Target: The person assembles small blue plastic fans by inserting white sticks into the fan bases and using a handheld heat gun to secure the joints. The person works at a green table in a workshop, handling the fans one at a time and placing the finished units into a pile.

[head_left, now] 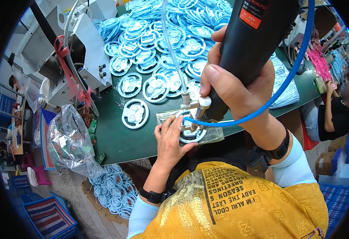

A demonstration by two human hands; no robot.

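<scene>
My right hand [240, 89] is wrapped round a black electric screwdriver [248, 38], its thumb stretched along the body. The tool tilts down over a light blue plastic toy steering wheel [197, 137], and the tip is hidden behind metal fittings [201, 105]. That wheel lies on a tape-covered pad [216, 134] at the table's near edge. From the left, my left hand [169, 141] holds the wheel, fingers over its far left rim and thumb along the near side. A similar loose wheel [135, 114] lies just left of this hand.
A large heap of blue wheels [154, 44] covers the far part of the green table [116, 143]. A grey machine [87, 51] and a clear plastic bag [71, 139] stand left. The blue hose [288, 83] loops over my right wrist. A co-worker [335, 109] sits far right.
</scene>
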